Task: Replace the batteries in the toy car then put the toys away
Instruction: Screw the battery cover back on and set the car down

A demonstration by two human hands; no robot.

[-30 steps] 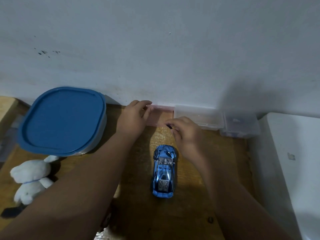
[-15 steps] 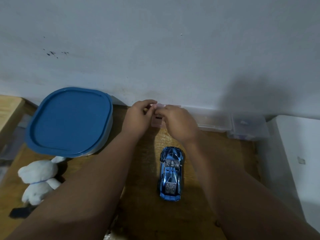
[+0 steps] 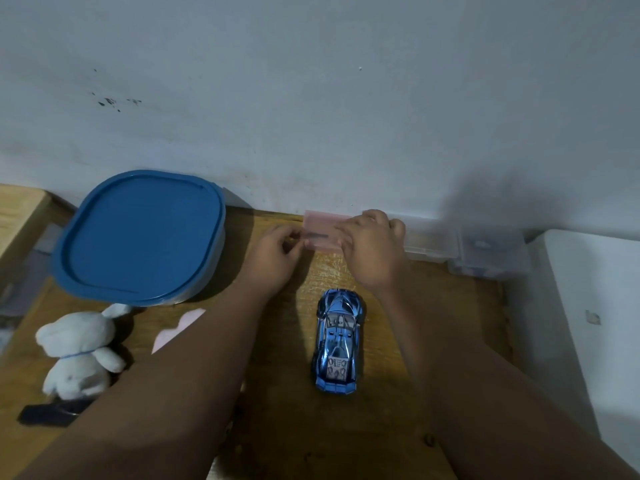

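A: Position of the car (image 3: 337,341)?
B: Blue and shiny, upright on its wheels on the table (image 3: 294,427), lengthwise toward the wall (image 3: 311,116). Untouched, between the two forearms.
A: And the hands?
B: Both just beyond the car, at the foot of the wall. Left hand (image 3: 277,254) curled, pinching the left end of a pink case (image 3: 320,233). Right hand (image 3: 374,251) curled over the right end, gripping it.
A: Right of the car?
B: Clear boxes (image 3: 429,242) in a row along the wall, the first just beside the case. Farther right, a white unit (image 3: 595,341).
A: Left of the car?
B: Blue-lidded tub (image 3: 142,237), closed, against the wall. Nearer the camera, a white plush (image 3: 76,351) on the table. Between plush and car, a pink scrap (image 3: 176,330), partly hidden by the left forearm. Below the plush, a dark flat thing (image 3: 52,415), too dim to identify.
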